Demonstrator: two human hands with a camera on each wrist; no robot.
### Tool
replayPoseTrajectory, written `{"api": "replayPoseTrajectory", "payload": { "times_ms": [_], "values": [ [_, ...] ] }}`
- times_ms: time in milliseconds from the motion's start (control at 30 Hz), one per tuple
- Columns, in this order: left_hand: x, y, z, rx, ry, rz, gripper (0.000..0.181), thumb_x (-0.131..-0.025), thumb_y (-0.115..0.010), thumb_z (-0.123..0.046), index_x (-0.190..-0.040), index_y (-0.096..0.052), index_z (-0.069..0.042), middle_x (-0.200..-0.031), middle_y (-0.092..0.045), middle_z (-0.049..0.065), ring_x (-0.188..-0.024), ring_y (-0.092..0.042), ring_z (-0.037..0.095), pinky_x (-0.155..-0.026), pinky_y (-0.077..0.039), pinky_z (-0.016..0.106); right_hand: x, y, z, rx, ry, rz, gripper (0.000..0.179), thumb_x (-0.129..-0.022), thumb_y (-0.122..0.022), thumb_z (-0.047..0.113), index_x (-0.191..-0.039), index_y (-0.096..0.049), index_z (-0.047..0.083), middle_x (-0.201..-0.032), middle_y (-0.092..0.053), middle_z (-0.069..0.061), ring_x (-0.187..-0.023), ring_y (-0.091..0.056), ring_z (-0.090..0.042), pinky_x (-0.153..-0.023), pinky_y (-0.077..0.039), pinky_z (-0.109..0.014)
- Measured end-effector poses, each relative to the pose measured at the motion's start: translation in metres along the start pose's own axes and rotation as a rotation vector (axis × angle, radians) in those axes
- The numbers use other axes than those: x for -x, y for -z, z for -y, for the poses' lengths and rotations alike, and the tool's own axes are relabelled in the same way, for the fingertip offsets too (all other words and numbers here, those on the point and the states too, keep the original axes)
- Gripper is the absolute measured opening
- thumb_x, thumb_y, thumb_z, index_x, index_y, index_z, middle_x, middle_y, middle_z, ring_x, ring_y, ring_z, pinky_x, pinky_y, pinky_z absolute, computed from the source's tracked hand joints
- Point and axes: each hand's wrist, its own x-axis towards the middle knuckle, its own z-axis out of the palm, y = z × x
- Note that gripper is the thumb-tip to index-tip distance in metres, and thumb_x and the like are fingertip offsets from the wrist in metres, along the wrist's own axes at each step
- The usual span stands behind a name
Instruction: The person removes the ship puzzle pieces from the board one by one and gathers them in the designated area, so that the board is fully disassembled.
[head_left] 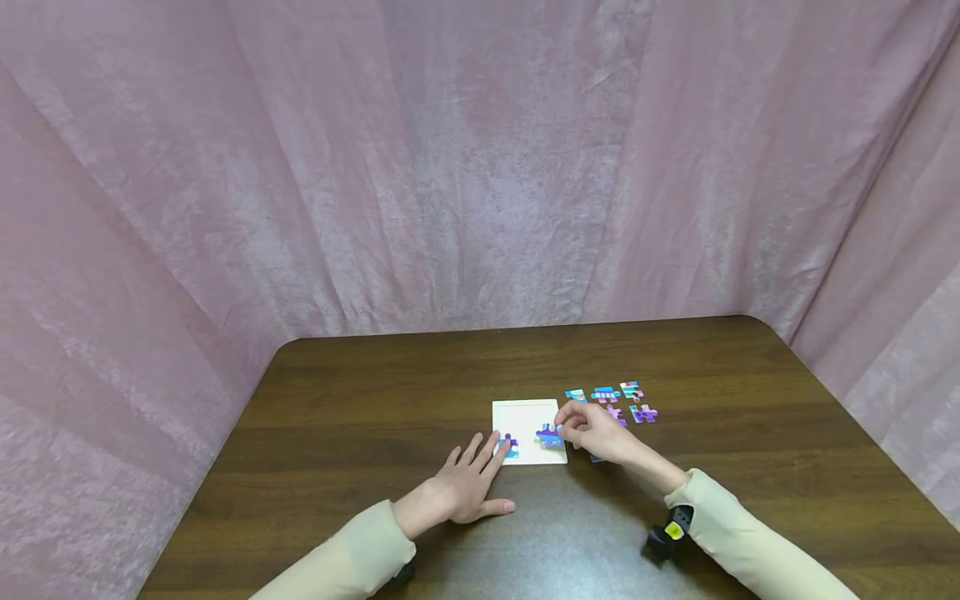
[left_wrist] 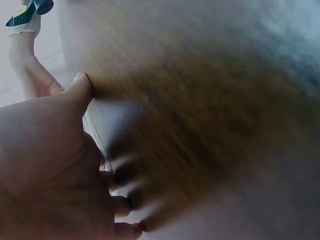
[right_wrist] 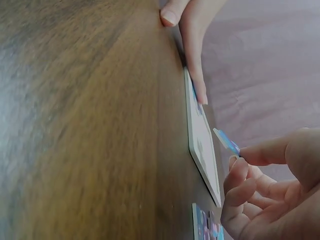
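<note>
A white puzzle tray [head_left: 525,410] lies flat on the table. In its near left corner sits a purple and blue puzzle piece [head_left: 513,451], partly covered by a fingertip. My left hand [head_left: 467,485] lies with fingers spread, its fingertips at the tray's left edge and on that piece. Between thumb and index finger, my right hand [head_left: 596,433] pinches another purple and blue puzzle piece [head_left: 548,435]. In the right wrist view this pinched piece [right_wrist: 227,141] is held tilted above the tray [right_wrist: 200,145], apart from it.
Several loose puzzle pieces [head_left: 605,394] lie right of the tray, some partly hidden behind the right hand. The brown wooden table [head_left: 375,392] reaches back to a pink curtain [head_left: 480,167]. Dark wrist gear [head_left: 667,533] sits at the right cuff.
</note>
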Motion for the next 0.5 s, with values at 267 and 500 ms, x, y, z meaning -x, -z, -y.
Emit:
{"api": "replayPoseTrajectory", "payload": {
  "times_ms": [267,500],
  "values": [
    [0.001,0.0,0.001,-0.003,-0.001,-0.008,0.086,-0.093,-0.043,-0.064,-0.157,-0.009,-0.018,-0.164,-0.007,0.005,-0.15,-0.014,0.03,-0.117,-0.025,0.052,0.006,0.008,-0.001,-0.026,-0.05,-0.039,0.015,-0.093,-0.059,0.006,-0.104,-0.057,-0.004,-0.078,-0.06,-0.01,-0.065,-0.053,-0.015,-0.058,-0.045,-0.024],
    [0.001,0.0,0.001,-0.008,-0.003,-0.016,0.086,-0.093,-0.042,-0.065,-0.157,-0.01,-0.018,-0.164,-0.008,0.005,-0.15,-0.015,0.029,-0.116,-0.026,0.051,0.009,0.015,-0.006,-0.045,-0.061,-0.061,0.018,-0.093,-0.058,0.005,-0.106,-0.057,-0.007,-0.077,-0.063,-0.016,-0.064,-0.055,-0.014,-0.054,-0.043,-0.023]
  ]
}}
